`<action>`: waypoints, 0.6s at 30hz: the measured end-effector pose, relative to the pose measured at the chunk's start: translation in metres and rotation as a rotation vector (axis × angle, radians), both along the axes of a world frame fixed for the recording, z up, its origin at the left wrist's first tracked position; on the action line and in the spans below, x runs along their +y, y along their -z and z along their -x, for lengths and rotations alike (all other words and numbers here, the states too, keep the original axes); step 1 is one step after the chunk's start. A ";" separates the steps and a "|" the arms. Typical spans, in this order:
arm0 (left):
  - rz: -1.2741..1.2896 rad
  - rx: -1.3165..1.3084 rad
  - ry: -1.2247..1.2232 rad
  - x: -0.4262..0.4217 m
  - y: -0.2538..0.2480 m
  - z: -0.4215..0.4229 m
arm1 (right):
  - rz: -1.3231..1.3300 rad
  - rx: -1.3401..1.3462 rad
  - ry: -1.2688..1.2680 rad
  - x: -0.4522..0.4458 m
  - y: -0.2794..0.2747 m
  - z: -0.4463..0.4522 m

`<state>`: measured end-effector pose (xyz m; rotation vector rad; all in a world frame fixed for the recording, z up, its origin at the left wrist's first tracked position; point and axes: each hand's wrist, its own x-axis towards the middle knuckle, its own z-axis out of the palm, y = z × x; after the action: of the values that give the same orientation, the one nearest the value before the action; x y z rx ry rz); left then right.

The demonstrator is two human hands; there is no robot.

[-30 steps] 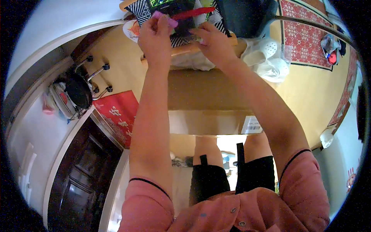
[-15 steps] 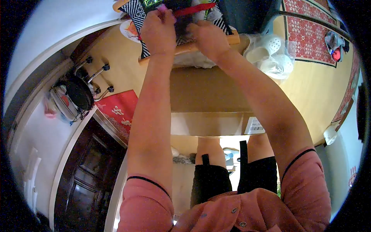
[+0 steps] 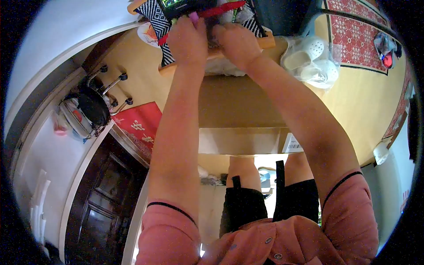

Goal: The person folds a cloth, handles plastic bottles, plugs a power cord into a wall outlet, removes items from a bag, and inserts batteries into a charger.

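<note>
My left hand is closed, with a small pink-purple thing showing at its fingertips; a pale green bit peeks out beside it. My right hand is closed too, its fingertips curled down, and what they pinch is hidden. Both hands are over a wooden-framed holder with black-and-white patterned cloth. A long red strip slants across it, behind my hands. Clear crinkled plastic lies to the right of the strip. Behind my left hand is a dark object with a lit green display.
Below the holder is a cardboard box. White clogs in a clear bag lie to the right, near a red patterned mat. At left are a black chair, a red paper sign and a dark door.
My left hand has shifted slightly right and down, nearer my right hand, with the pink-purple thing still at its fingertips. More of the lit display shows. My right hand has barely moved.
</note>
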<state>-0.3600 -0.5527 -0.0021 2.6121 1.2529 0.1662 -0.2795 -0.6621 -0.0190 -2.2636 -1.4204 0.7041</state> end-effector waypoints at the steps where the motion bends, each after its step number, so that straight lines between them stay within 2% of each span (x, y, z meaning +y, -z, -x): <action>1: 0.023 0.006 0.003 0.002 -0.001 0.000 | 0.002 0.009 0.005 0.000 0.002 0.000; 14: 0.081 0.074 -0.003 0.011 -0.009 -0.009 | -0.116 0.042 0.043 -0.003 0.005 0.000; 18: 0.060 0.134 -0.021 0.012 -0.011 -0.008 | -0.056 0.045 0.053 0.000 -0.001 0.000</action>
<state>-0.3516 -0.5408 0.0090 2.5969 1.3080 -0.0434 -0.2796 -0.6621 -0.0177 -2.2198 -1.3373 0.6856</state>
